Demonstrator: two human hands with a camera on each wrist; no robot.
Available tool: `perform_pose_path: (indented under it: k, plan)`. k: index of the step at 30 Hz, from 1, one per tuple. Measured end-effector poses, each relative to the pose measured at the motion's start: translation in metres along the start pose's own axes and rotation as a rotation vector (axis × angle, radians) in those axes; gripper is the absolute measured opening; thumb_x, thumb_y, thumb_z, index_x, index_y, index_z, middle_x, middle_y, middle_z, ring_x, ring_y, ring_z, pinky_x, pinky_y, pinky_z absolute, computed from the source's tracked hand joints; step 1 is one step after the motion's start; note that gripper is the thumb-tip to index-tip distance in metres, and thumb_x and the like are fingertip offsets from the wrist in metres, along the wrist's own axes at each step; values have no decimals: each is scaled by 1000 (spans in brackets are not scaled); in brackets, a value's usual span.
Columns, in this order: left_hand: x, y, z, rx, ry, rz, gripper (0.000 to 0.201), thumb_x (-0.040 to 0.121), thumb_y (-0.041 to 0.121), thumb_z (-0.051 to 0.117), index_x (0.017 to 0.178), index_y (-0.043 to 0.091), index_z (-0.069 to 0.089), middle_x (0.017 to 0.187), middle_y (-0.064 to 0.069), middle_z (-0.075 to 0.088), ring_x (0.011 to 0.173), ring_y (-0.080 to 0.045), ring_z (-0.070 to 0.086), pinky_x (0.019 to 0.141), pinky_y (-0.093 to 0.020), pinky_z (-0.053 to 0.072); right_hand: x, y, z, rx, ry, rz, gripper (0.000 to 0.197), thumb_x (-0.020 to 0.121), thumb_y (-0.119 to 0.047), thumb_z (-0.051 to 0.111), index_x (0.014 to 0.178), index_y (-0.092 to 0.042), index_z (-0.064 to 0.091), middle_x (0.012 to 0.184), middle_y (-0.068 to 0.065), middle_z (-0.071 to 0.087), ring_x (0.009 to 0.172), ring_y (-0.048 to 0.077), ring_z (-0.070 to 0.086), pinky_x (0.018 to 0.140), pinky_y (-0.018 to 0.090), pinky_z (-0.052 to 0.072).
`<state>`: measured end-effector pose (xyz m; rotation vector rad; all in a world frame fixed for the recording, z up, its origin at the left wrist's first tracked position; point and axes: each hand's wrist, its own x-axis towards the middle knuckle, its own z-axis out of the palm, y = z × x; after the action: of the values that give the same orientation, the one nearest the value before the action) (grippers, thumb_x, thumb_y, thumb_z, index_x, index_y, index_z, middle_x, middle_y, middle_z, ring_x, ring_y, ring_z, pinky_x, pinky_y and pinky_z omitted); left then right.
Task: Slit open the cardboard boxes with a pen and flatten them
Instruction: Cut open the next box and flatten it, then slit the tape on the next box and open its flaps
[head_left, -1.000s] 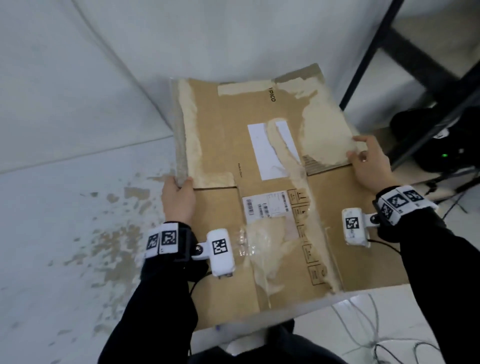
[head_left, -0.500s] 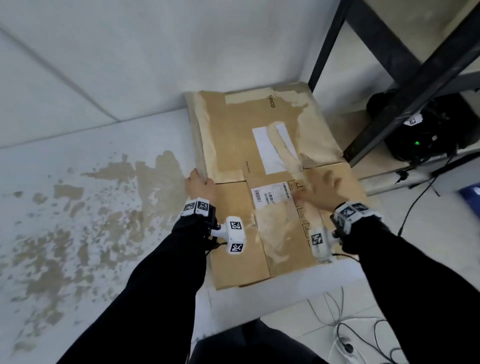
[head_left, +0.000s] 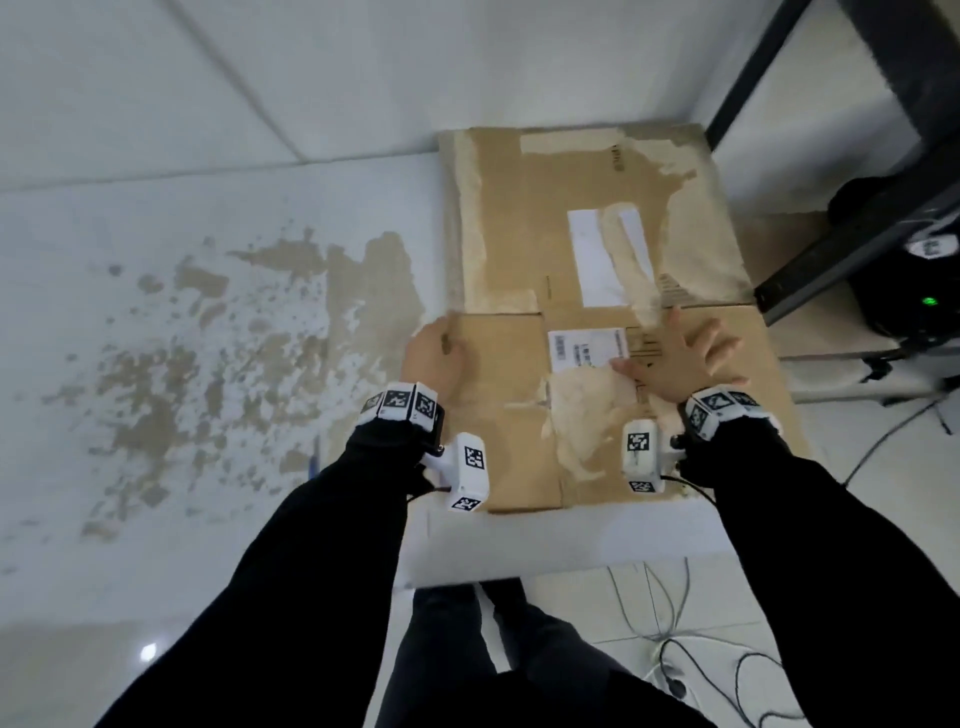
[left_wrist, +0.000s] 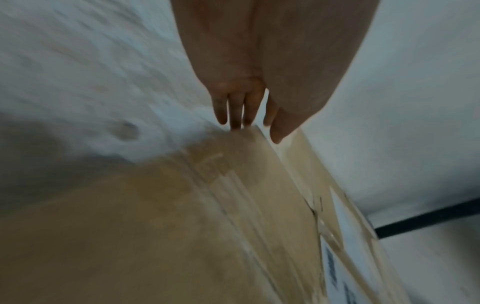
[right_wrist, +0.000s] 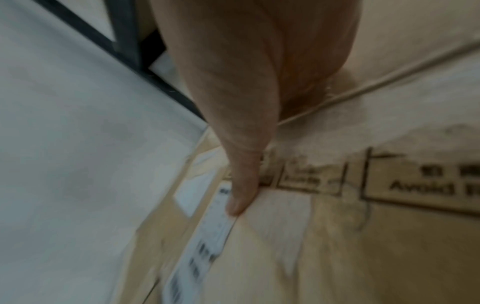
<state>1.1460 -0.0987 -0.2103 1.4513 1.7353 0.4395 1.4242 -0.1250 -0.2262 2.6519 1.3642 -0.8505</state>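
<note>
The flattened cardboard box (head_left: 597, 322) is lying on the white bench (head_left: 218, 322), right of centre in the frame. The left hand (head_left: 434, 358) is touching its left edge with straight fingers; the right hand (head_left: 680, 358) is pressing spread fingers (thumb on a label) onto it.

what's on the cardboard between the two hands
In the head view, a white barcode label and a torn pale patch lie on the flattened box between the left hand and right hand.
</note>
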Motion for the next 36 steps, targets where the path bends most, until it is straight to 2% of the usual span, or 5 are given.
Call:
perform_pose_path:
  k: [6,14,23,28,36]
  plan:
    - [-152,-95,-44,-486,139,-150,19,99,13,46,98,5,63,77,-4,68,59,-15,64,53,-23,46,-100,-57,46,333,257,-599,22,90,-10,55,110,-6,60,118,15,58,114,30,50,100,32,35]
    - [-342,-291,-28,-688,441,-833,21,98,18,49,80,10,58,74,-10,61,54,-15,55,48,-22,38,-288,-171,156,49,-1204,-946,13,99,-18,46,105,-16,57,90,2,65,78,15,64,69,23,52]
    - [-489,-439,-2,-1162,551,-1452,16,97,16,51,100,3,58,74,-13,59,64,-24,54,60,-27,33,-403,-265,361,-679,-1143,-972,22,95,-16,48,111,-4,57,92,9,57,61,11,51,53,21,39]
    - [-521,-507,-77,-1191,517,-1454,15,98,12,50,88,2,56,69,-15,59,56,-23,55,62,-27,35,-419,-316,428,-803,-927,-786,26,96,-17,45,70,-24,45,78,2,56,56,11,50,52,20,39]
    - [-499,-620,-280,-1113,764,-1169,27,97,17,51,113,-3,58,80,-8,64,66,-20,60,55,-26,40,-472,-407,486,-503,-865,-298,15,97,-12,46,91,-2,55,85,13,60,71,24,56,59,28,40]
